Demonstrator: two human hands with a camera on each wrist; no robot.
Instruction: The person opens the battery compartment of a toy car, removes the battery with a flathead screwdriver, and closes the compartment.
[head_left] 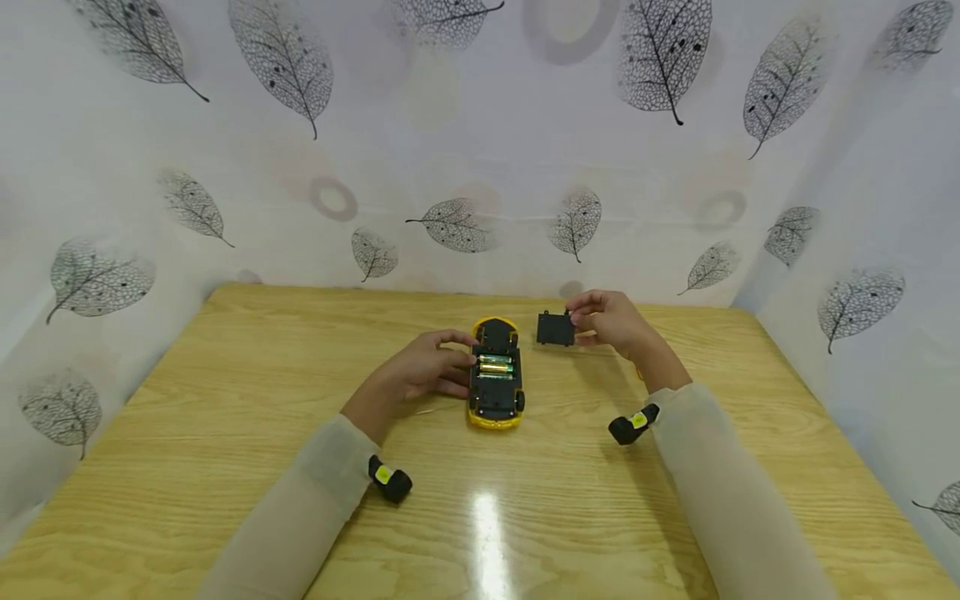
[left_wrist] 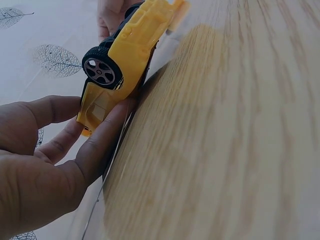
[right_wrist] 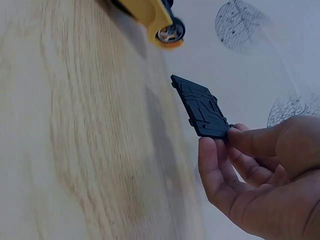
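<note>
A yellow toy car (head_left: pixel 496 421) lies upside down on the table, its black underside facing up. Several batteries (head_left: pixel 495 367) sit side by side in its uncovered battery compartment. My left hand (head_left: pixel 435 367) holds the car by its left side, thumb and fingers against the yellow body (left_wrist: pixel 131 55). To the right of the car, my right hand (head_left: pixel 611 321) pinches a black battery cover (head_left: pixel 555 328) by one edge, between thumb and fingertips. The cover is raised above the table, and its ridged face with small tabs (right_wrist: pixel 201 107) shows in the right wrist view.
Wood-grain table (head_left: pixel 247 400) stretches around both hands, with a leaf-patterned curtain (head_left: pixel 480 150) along its back and sides. A small orange thing (head_left: pixel 640 373) peeks out beside the right wrist, mostly hidden. A thin pale sliver (head_left: pixel 426 411) lies below the left hand.
</note>
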